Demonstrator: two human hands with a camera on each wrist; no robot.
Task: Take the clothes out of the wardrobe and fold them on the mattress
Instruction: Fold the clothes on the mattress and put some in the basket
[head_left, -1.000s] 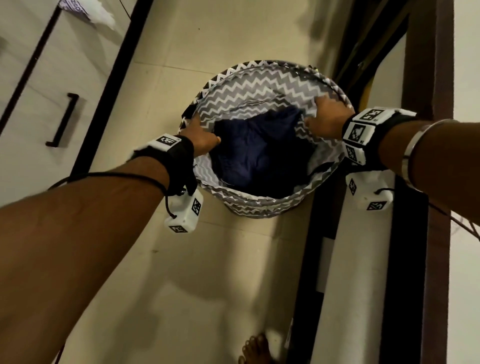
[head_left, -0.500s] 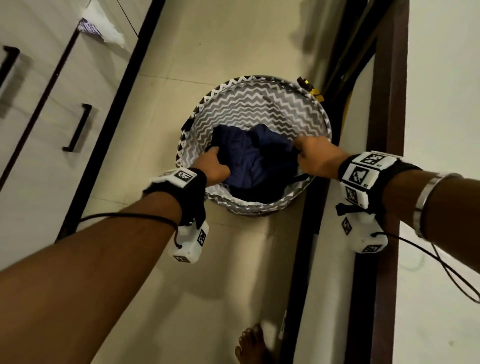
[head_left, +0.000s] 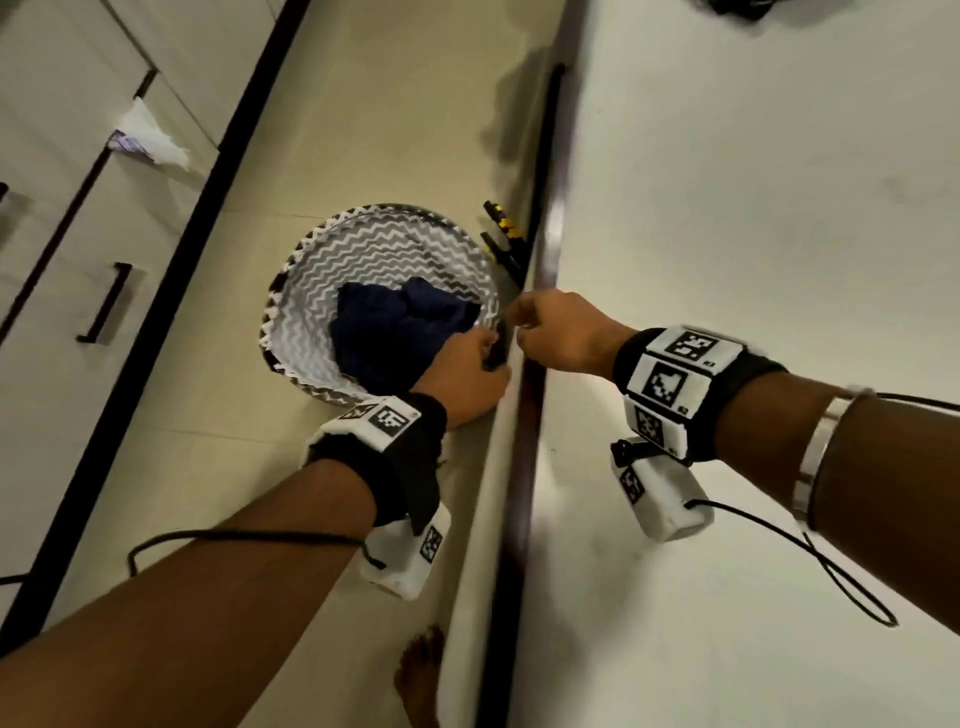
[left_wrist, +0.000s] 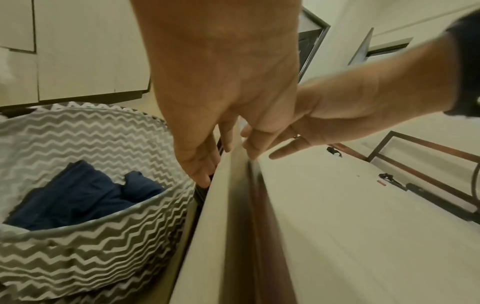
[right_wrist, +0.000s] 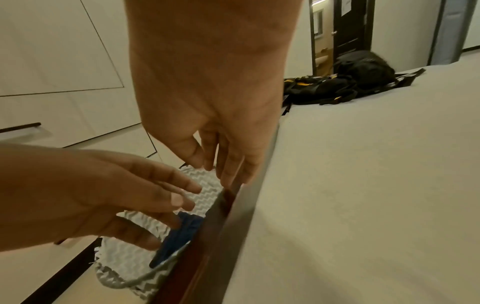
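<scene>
A round grey-and-white zigzag basket (head_left: 363, 260) stands on the floor against the bed frame (head_left: 543, 249). Crumpled dark blue clothes (head_left: 395, 332) lie inside it, also seen in the left wrist view as a dark blue heap (left_wrist: 78, 199) and in the right wrist view as a blue strip (right_wrist: 179, 234). My left hand (head_left: 467, 369) hovers over the basket's right rim, fingers loosely spread (right_wrist: 166, 185), holding nothing. My right hand (head_left: 556, 332) is just beside it above the bed edge, fingers hanging down (right_wrist: 223, 160), also empty. The pale mattress (head_left: 753, 260) fills the right side.
Wardrobe drawers with a black handle (head_left: 104, 301) line the left; a white scrap (head_left: 150, 140) sticks out of one. Black-and-yellow straps (head_left: 501, 228) lie beside the bed frame. A black bag (right_wrist: 361, 74) sits at the mattress's far end. A bare foot (head_left: 421, 670) is below.
Both hands have let go of the basket's sides and come together at its right rim by the bed edge. The view has swung right onto the mattress.
</scene>
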